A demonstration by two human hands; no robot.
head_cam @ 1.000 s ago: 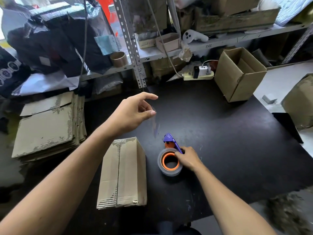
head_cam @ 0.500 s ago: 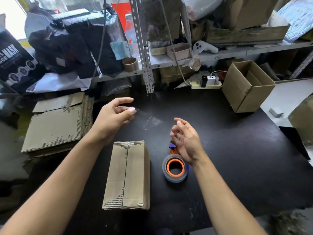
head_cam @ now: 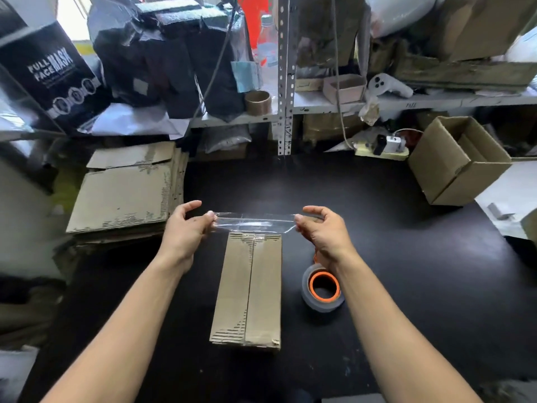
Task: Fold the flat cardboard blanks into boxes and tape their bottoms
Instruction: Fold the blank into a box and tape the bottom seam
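Head view: the left hand [head_cam: 186,228] and right hand [head_cam: 325,231] each pinch one end of a clear tape strip [head_cam: 254,222] stretched between their fingers, just above the far end of the folded box [head_cam: 248,289] on the black tabletop [head_cam: 406,271]. The tape roll [head_cam: 322,287] lies just under the right wrist.

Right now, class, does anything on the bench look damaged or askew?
Yes: the folded box has its facing paper torn off near both ends, baring the corrugation; the top blank of the stack is peeled likewise.
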